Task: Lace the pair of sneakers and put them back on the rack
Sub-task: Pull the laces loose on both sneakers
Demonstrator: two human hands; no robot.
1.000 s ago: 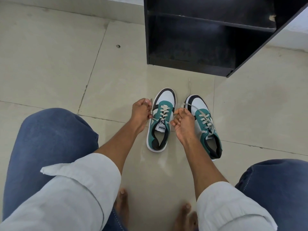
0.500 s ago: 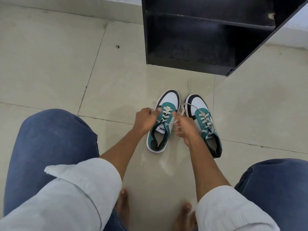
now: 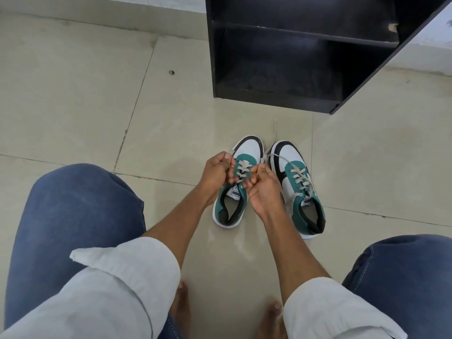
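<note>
Two teal, white and black sneakers stand side by side on the pale tiled floor [image 3: 73, 94], toes pointing toward a black rack [image 3: 281, 99] that stands a little beyond them. The rack's lower shelf [image 3: 281, 77] shows only its dark, scuffed board, and the shelf above it [image 3: 318, 11] likewise shows nothing but bare board in the part that is in view. Both hands work over the left sneaker [image 3: 232, 201]. The left hand [image 3: 216, 173] is curled, its fingertips pinching a white lace end beside the sneaker's upper eyelets, and a short piece of lace sticks out past the knuckles toward the toe. The right hand [image 3: 263, 189] is curled too, its fingers gripping the other lace end over the sneaker's inner side, just above the tongue with its printed label. The laces [image 3: 242, 168] cross in neat bars over the teal throat of this shoe. The right sneaker [image 3: 297, 182] stands just beside it, nearly touching at the toe, and is laced as well; one loose lace end runs from its upper eyelets across the white toe toward the gap between the two shoes. The openings of both sneakers show grey insoles. In the foreground are knees in blue jeans [image 3: 80, 211], rolled white sleeves [image 3: 127, 277] and bare toes on the floor.
</note>
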